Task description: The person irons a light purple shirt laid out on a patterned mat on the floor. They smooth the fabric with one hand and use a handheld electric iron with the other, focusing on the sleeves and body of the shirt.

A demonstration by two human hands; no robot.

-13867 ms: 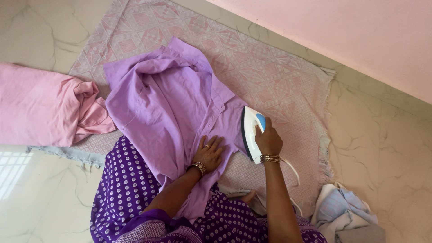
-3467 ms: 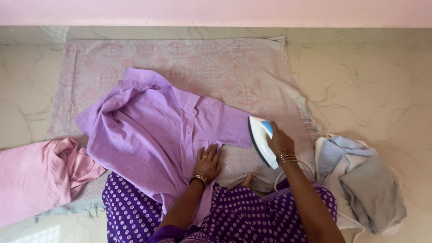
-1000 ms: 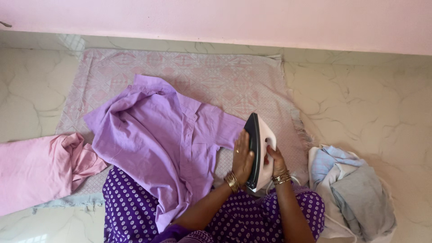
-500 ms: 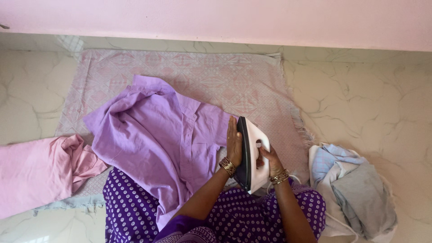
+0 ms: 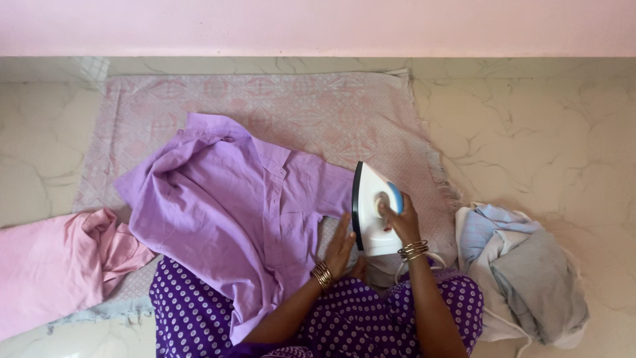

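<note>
The iron (image 5: 373,209) is being gripped by the right hand (image 5: 403,219), tilted on edge by the mat's (image 5: 278,99) right edge. The left hand (image 5: 340,242) is being held flat, fingers released, beside the shirt (image 5: 225,199). The sole should be lowered flat, fingers kept clear.

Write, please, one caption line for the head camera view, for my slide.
Seated on a marble floor, a person tilts a white-and-blue iron with the right hand beside a lilac shirt; the left hand rests nearby.
</note>
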